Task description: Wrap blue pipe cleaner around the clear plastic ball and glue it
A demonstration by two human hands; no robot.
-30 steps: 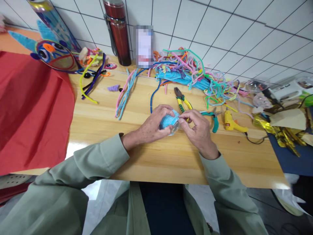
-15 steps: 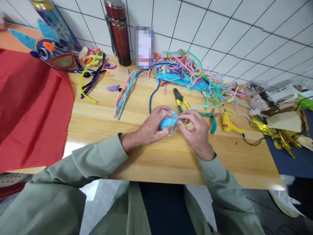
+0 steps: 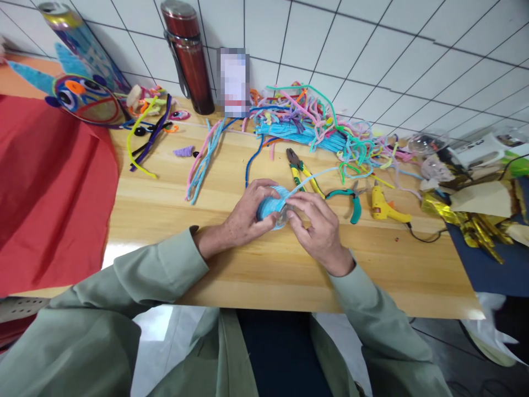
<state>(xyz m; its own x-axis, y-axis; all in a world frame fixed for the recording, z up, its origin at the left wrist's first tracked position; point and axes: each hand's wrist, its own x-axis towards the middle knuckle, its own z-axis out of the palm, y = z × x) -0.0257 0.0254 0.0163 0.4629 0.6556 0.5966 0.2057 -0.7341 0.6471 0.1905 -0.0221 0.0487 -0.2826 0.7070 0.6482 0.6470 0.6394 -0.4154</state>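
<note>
A clear round object wrapped with light-blue pipe cleaner sits in my left hand, with fingers and thumb curled around its left side. Part of its see-through wall shows on the right. From the wrapping a loose light-blue pipe cleaner runs up and to the right, past my right fingertips. My right hand is closed in a pinch at the ball's right edge, by the base of that strand; the exact contact is partly hidden. Just beyond the hands lie yellow-and-green pliers and small teal-handled pliers.
A tangled pile of coloured pipe cleaners lies along the tiled wall. Nearby stand a red thermos and a phone. A yellow glue gun with its cord is at right. Red cloth covers the left side.
The loose strand has swung up and now angles over the pliers' handles. My right fingers have shifted slightly down the ball's edge. The whole view has moved a little.
</note>
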